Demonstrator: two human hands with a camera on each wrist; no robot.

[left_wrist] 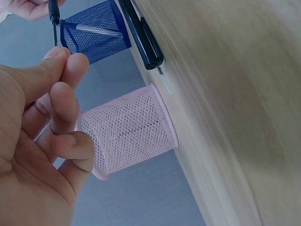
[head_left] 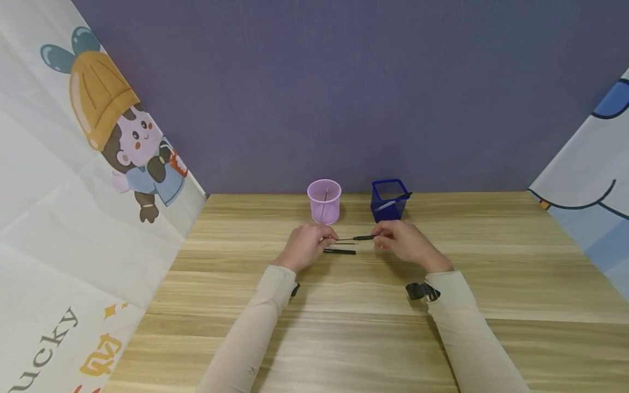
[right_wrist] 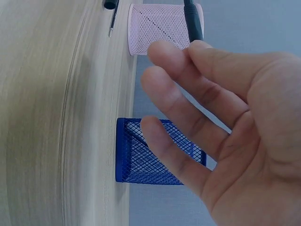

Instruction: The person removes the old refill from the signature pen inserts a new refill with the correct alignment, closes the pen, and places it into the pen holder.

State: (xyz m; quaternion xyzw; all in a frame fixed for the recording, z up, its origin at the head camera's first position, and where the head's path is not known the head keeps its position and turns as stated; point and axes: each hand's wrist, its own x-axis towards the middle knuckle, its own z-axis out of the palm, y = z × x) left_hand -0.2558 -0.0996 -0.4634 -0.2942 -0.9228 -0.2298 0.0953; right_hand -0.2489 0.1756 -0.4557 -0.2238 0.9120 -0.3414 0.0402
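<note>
My left hand (head_left: 307, 243) pinches a thin pen refill (head_left: 346, 239) between thumb and forefinger. The refill runs rightward into a dark pen grip section (head_left: 363, 238), which my right hand (head_left: 405, 243) holds by its end with thumb and forefinger. In the right wrist view the other right fingers stay loosely spread below the grip section (right_wrist: 192, 23). On the table under the hands lie a black pen barrel (head_left: 340, 251) with a clip, seen along its side in the left wrist view, and a second thin refill (head_left: 348, 244).
Behind my left hand stands a round pink mesh cup (head_left: 316, 210) with a thin dark stick in it. A square blue mesh holder (head_left: 388, 216) stands behind my right hand, with a pen (head_left: 393, 203) leaning in it. The grey-blue panel (head_left: 344, 109) closes off the table's back edge.
</note>
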